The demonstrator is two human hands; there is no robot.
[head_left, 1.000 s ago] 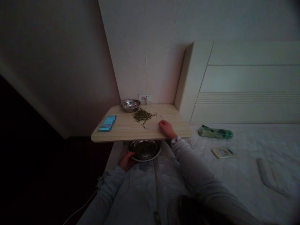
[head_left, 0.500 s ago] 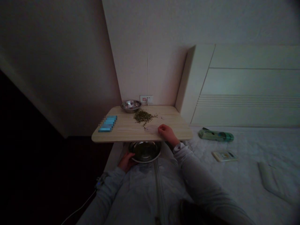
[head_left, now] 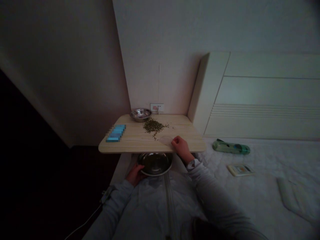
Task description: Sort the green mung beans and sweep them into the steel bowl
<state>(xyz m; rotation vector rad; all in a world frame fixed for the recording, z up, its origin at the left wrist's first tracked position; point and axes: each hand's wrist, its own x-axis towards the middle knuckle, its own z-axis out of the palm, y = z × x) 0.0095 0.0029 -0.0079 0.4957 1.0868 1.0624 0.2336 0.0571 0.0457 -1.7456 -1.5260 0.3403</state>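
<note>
My left hand (head_left: 135, 174) grips the rim of a metal bowl (head_left: 160, 171) on my lap, below the table's front edge; the bowl's inside is dark and its contents are hard to make out. Over the front right of the wooden table (head_left: 130, 143), the fingers of my right hand (head_left: 180, 145) are pinched on a thin, clear, rounded plastic piece (head_left: 165, 140). Beyond it lies a spread pile of small green grains (head_left: 153, 126), with a few strays toward me and to the right.
A second metal bowl (head_left: 140, 115) stands at the table's back left. A blurred blue phone-like object (head_left: 116, 133) lies at the left edge. On the bed (head_left: 212, 176) to my right are a green bottle (head_left: 231, 147), a phone (head_left: 240, 170) and a pale flat item (head_left: 293, 196). A wall socket (head_left: 157, 107) sits behind.
My right hand has shifted slightly to the right, and the clear plastic piece shows more plainly over the table. My left hand keeps its hold on the bowl. The view has tilted slightly.
</note>
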